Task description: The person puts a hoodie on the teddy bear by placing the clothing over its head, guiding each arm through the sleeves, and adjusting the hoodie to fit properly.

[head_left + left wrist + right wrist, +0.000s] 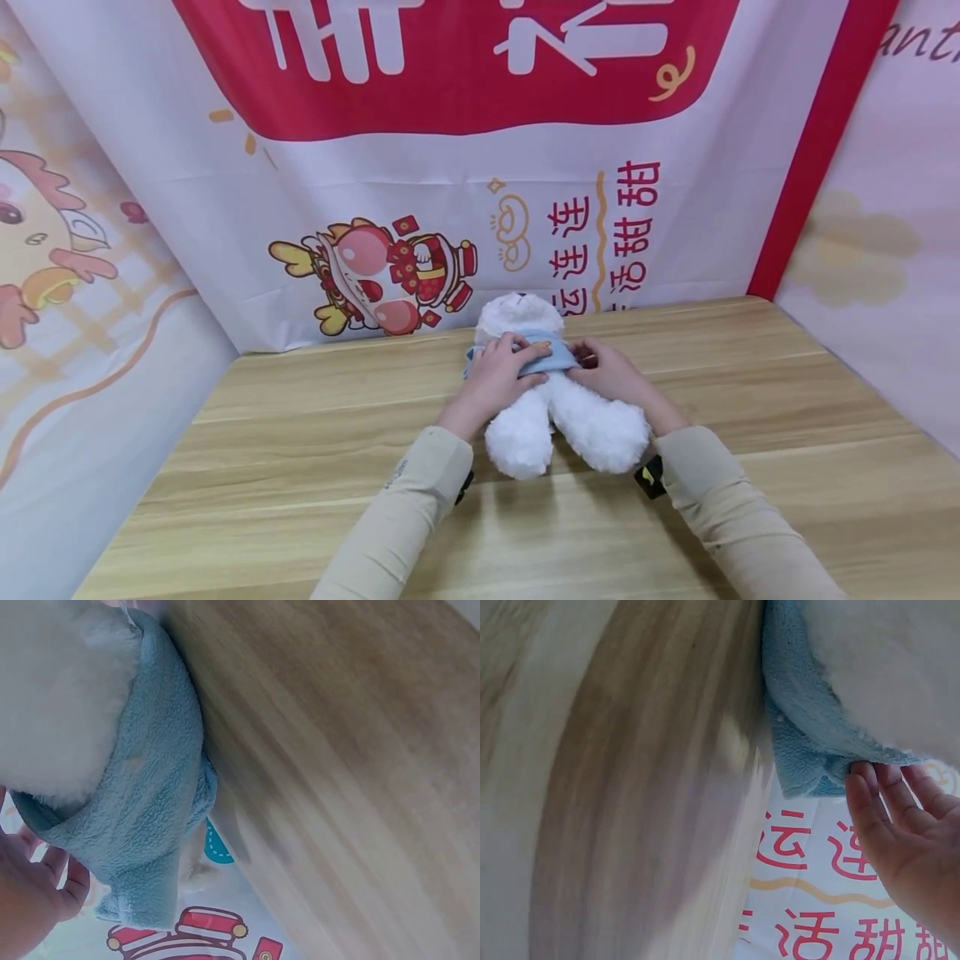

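A white plush toy [525, 433] lies on its back on the table, its legs toward me, wearing a fleecy blue top [551, 354]. Over the front of the top lies my left hand [498, 375], its bent fingers and thumb gripping the cloth near the lower hem. In the left wrist view, those fingers [56, 874] curve beside the hem's edge. At the toy's right side, my right hand [611, 375] pinches the hem of the top; its fingertips [862, 772] meet the cloth edge in the right wrist view, with the thumb hidden.
The wooden table [315, 467] runs back to a printed cloth banner [420, 158] hanging just behind the toy's head. Patterned cloth walls [97, 275] stand at both sides. Dark wrist devices [651, 477] show below the cuffs.
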Tool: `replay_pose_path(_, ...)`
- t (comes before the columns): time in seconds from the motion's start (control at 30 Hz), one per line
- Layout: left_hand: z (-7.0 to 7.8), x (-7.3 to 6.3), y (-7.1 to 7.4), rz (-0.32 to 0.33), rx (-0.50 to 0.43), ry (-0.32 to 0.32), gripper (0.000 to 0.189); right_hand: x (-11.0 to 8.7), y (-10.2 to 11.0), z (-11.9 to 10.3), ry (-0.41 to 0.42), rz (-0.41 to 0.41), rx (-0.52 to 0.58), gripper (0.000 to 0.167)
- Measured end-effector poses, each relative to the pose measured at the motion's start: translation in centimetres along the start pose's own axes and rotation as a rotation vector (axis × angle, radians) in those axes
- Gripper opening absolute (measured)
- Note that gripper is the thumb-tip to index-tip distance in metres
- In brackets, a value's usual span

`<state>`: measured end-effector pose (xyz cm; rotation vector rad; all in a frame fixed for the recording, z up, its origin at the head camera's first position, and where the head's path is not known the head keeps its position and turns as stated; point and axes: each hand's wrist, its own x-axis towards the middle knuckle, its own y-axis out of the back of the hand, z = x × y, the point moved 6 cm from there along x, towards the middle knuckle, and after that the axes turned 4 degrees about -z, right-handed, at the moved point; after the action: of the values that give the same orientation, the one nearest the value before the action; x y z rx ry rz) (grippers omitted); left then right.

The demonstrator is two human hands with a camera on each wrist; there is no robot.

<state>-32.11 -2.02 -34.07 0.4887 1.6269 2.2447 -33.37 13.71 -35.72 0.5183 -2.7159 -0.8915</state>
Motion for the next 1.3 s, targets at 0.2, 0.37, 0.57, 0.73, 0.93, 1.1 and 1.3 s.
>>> replay_pose_path(0.2,0.0,-0.2,0.2,0.037,-0.034,-0.018,0.034,0.1,0.2,0.0,0.047,0.098,-0.031,0.014)
replay_pose_path(0.37,0.0,-0.1,0.3,0.035,-0.049,-0.012,0.032,-0.1,0.1,-0.6,0.063,0.03,0.047,0.007)
replay_pose_path(0.57,-0.1,-0.1,0.5,0.016,-0.062,0.003,0.034,-0.1,0.2,-0.6,0.053,-0.068,0.09,0.013)
replay_pose_path(0.73,0.1,-0.4,0.5,-0.001,-0.101,0.002,0.036,0.1,0.6,0.5,-0.101,-0.006,0.039,0.039)
replay_pose_path(0.93,0.1,-0.5,0.2,0.012,-0.155,0.034,0.044,0.2,0.1,2.2,-0.285,-0.04,-0.026,0.061)
replay_pose_path(1.1,0.3,-0.4,0.0,0.031,-0.12,0.027,0.03,0.3,-0.3,2.4,-0.307,-0.054,0.043,0.052)
replay_pose_path(1.3,0.5,-0.4,0.0,0.039,-0.129,0.02,0.019,-0.3,-0.6,3.0,-0.403,-0.043,0.222,0.041)
